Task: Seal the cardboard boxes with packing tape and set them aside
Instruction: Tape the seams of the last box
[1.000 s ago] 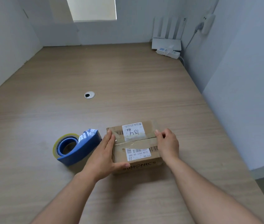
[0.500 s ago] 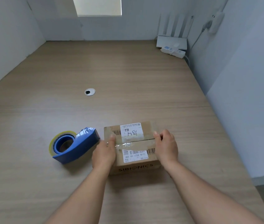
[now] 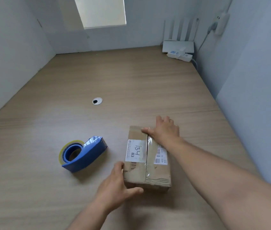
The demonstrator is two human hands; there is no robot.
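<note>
box (image 3: pixel 136 176) turned, l hand (image 3: pixel 116 185), r hand (image 3: pixel 164 130) pressing

We see a brown cardboard box (image 3: pixel 136 176) flat on the table (image 3: pixel 31 188), flaps closed, clear tape (image 3: pixel 148 156) along its middle seam. To its left, apart, a blue tape dispenser (image 3: pixel 88 155) lies on its side, roll loaded.

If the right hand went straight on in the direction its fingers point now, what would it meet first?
Probably nothing near. The right hand rests on the far end of the cardboard box, fingers pointing away over bare wooden table. The way looks free up to the far wall, though depth is unclear.
</note>
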